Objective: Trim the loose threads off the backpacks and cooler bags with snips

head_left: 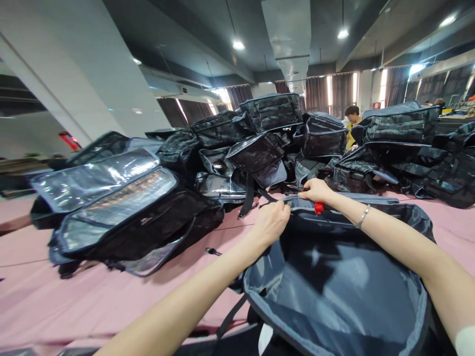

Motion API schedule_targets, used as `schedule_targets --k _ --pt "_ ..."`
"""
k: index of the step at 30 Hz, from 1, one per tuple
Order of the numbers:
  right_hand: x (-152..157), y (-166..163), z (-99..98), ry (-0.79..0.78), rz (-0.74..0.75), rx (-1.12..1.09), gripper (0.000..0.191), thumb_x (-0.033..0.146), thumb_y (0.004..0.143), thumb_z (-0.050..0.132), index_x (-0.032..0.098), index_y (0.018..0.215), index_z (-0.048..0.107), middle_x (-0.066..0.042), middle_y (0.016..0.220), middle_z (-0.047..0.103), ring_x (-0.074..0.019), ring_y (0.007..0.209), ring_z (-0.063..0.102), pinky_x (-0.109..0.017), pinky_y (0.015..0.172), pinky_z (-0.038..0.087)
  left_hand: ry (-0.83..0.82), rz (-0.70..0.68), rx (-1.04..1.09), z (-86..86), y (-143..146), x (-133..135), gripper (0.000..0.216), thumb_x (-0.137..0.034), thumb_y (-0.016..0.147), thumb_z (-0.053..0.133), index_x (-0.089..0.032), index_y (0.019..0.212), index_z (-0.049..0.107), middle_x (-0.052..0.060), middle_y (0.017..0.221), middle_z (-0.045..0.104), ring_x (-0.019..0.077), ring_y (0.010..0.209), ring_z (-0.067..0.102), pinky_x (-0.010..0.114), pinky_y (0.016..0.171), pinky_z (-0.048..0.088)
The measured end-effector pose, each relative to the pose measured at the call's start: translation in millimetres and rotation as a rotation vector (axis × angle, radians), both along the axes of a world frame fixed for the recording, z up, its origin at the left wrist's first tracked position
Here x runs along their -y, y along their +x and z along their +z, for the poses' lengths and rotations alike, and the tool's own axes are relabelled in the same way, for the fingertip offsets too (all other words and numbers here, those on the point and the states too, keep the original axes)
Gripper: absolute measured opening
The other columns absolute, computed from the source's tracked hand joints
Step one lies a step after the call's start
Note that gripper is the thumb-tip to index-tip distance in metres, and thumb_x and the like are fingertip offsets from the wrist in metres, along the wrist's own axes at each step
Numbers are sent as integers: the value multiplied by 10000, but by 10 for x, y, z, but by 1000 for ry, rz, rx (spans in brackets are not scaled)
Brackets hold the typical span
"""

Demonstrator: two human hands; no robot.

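An open black backpack with a grey-blue lining lies in front of me, its mouth facing up. At its far left corner, my left hand is closed, the fingers pinching the bag's edge. Just to the right, my right hand is closed around small scissors, whose dark blades point left past the fingers. A red part shows below that palm, seemingly the scissors' handle. The far rim of the backpack runs under my right wrist. My fingers partly hide the pinched spot.
A black bag with silvery lining lies open at left on the pink-covered table. Many dark bags are heaped across the back. A strap with a buckle lies nearby. Behind the heap is another person in yellow.
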State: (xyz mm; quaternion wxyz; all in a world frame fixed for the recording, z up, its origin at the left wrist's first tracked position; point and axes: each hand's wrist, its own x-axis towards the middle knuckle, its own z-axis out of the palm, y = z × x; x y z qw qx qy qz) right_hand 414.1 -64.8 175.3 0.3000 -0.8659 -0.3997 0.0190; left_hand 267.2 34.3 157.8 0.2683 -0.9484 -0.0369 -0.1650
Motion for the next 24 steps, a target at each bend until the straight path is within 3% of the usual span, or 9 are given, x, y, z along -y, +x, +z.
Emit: schedule_targets --k 4,9,13,19,21,24 --pt "4 8 1 -1 -3 4 187 370 678 631 197 719 691 -20 705 649 -137 662 570 -213 550 364 41 -20 -67 51 -103 -18 182 -33 814 404 -89 766 570 119 782 593 228 691 593 302 563 423" --pt "10 6 2 -5 -2 3 185 366 678 633 195 718 693 -22 706 651 -139 667 572 -214 556 367 231 -318 -3 126 -164 -68 193 -52 830 409 -105 743 573 87 725 553 192 681 543 313 605 400" --pt "11 -4 -7 -9 3 8 214 392 682 632 195 737 694 -21 715 652 -135 667 570 -211 564 369 383 -496 -169 306 -84 -146 166 -66 784 494 -111 662 596 82 688 543 179 669 519 309 581 353" --pt "21 11 -22 -6 13 12 219 395 684 626 192 737 688 -13 699 642 -119 626 548 -207 559 357 411 -432 -255 816 -82 -320 189 -103 775 537 -126 598 600 63 640 545 156 589 487 291 519 280" --pt "22 19 -19 -3 21 11 214 387 684 624 187 724 685 -11 688 635 -114 608 536 -207 551 348 379 -393 -239 874 -125 -312 191 -131 809 505 -135 655 618 60 655 548 154 590 485 284 529 291" --pt "38 9 -7 2 43 14 218 384 686 619 173 689 676 -10 642 615 -114 589 524 -210 533 333 299 -392 -265 822 -161 -289 217 -159 858 432 -162 769 630 58 705 556 153 632 498 277 567 326"
